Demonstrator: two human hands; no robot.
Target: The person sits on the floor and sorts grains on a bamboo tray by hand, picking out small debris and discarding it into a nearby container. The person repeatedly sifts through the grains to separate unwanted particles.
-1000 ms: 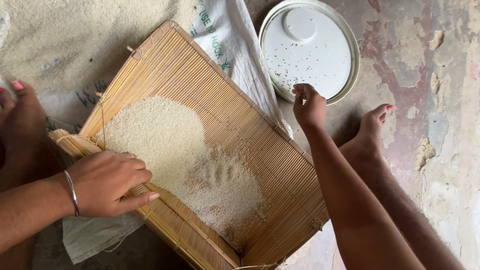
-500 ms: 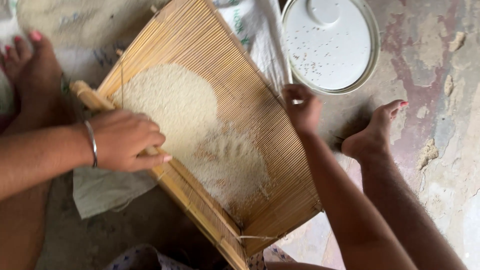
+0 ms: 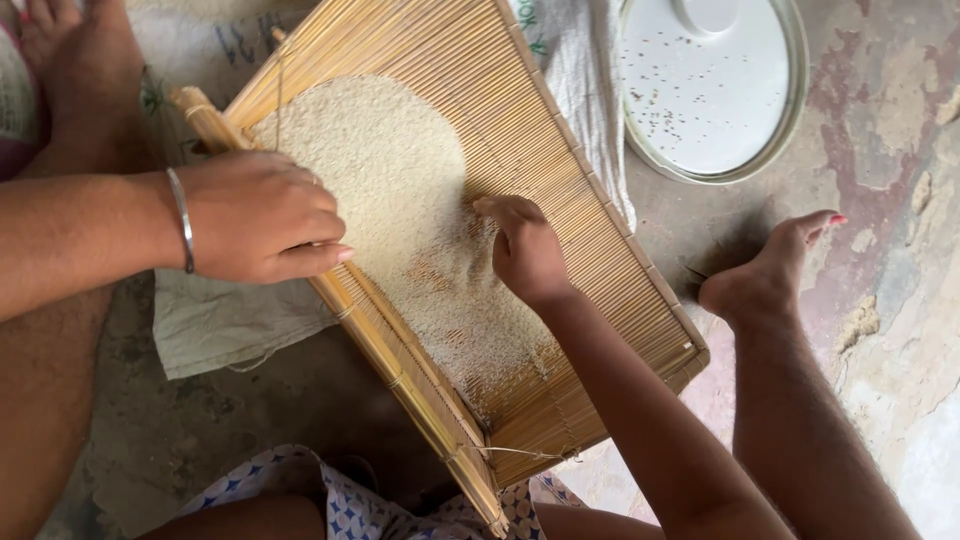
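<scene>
Head view: bamboo tray (image 3: 560,130) holds a spread of rice (image 3: 400,190); white lid (image 3: 710,90) carries dark specks. Left hand (image 3: 255,215), fingers together, grips the tray's near rim. Right hand (image 3: 525,250), earlier beside the lid, now rests fingers-curled in the rice. Sack (image 3: 215,320) beneath.

The left hand (image 3: 262,218) grips the near edge of a flat woven bamboo tray (image 3: 560,150), while the right hand (image 3: 525,250) presses fingertips into the spread of pale rice grains (image 3: 390,170); a round white lid (image 3: 715,95) lies beside it.
</scene>
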